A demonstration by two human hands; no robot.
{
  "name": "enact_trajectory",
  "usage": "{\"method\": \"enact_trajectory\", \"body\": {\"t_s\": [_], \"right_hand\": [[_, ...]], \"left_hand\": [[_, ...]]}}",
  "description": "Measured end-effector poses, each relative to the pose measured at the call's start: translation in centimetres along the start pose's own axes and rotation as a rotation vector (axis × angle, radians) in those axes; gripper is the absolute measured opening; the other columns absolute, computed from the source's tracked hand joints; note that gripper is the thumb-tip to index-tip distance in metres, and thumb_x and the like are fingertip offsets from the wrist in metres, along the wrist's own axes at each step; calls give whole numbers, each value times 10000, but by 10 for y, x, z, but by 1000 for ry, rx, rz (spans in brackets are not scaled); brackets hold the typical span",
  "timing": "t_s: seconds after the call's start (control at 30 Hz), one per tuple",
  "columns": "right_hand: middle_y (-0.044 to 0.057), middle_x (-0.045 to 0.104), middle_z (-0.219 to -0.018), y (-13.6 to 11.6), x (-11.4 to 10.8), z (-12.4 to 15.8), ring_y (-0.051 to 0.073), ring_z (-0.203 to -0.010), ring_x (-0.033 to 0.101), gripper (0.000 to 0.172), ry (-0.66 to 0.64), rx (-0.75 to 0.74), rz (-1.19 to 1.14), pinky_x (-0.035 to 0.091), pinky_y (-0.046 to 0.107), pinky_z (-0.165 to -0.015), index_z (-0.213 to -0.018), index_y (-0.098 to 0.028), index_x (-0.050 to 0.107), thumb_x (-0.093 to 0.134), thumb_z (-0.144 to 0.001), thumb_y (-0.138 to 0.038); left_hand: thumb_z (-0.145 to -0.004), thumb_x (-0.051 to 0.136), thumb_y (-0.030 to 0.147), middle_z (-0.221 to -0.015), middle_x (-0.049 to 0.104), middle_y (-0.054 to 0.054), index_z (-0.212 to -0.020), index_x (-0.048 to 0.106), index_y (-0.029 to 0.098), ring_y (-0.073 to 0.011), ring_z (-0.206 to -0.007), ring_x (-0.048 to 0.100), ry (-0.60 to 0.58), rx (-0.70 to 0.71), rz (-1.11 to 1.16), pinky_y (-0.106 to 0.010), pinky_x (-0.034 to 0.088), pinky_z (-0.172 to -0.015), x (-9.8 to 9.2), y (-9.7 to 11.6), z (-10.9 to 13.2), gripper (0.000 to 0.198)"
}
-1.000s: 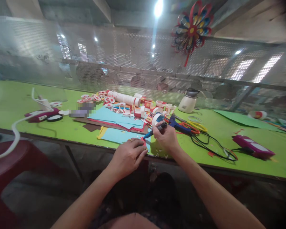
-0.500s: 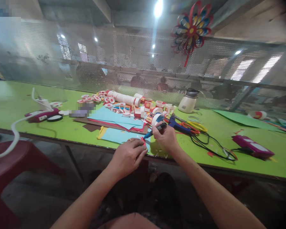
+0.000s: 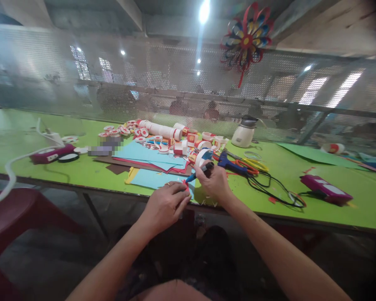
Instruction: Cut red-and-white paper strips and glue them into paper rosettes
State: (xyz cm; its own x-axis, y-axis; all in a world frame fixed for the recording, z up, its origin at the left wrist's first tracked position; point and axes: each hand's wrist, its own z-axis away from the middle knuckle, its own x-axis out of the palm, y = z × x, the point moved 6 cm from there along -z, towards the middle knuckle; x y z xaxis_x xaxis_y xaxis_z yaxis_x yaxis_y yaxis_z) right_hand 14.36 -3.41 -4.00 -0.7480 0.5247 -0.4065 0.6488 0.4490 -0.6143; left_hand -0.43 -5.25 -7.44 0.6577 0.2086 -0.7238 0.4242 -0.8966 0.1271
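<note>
My left hand [image 3: 166, 204] is closed in a pinch on a small red paper piece [image 3: 185, 184] at the near edge of the green table [image 3: 301, 184]. My right hand [image 3: 213, 182] grips a blue and black glue gun [image 3: 199, 171], its tip pointing down-left at the red piece. Both hands sit over a light blue paper sheet [image 3: 150, 177].
Stacked coloured sheets [image 3: 147, 154], red and white paper rolls [image 3: 163, 130] and rings lie behind the hands. Scissors [image 3: 241, 164] and black cables [image 3: 269, 188] are to the right, then a magenta power strip [image 3: 326, 189]. A white jug [image 3: 243, 132] stands near the mesh screen. A maroon chair [image 3: 15, 221] is lower left.
The view has shifted slightly, so everything sits a little lower-left to upper in frame. The hands keep the same hold on the red piece and glue gun.
</note>
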Motion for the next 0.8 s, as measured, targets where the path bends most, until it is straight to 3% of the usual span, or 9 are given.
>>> {"method": "enact_trajectory", "body": {"t_s": [0.23,0.8], "right_hand": [[-80,341,-479,5,5,-1,78,-430,319,235,-39,53,-70,280,214,-432,-601,-204,408,528,-771,-313],[-75,347,-485,5,1,-1,79,-447,325,295,9,33,-52,289,217,-446,-579,-206,390,548,-783,-349]], "left_hand": [[-898,450,237,-1014,644,-71,-978,656,169,-204,-976,558,-9,-2,-3,-353,465,-845,1,-2,0,231],[-895,458,230,-1013,648,-72,-994,659,183,-196,-956,569,-1,3,6,-345,474,-829,-1,0,0,229]]}}
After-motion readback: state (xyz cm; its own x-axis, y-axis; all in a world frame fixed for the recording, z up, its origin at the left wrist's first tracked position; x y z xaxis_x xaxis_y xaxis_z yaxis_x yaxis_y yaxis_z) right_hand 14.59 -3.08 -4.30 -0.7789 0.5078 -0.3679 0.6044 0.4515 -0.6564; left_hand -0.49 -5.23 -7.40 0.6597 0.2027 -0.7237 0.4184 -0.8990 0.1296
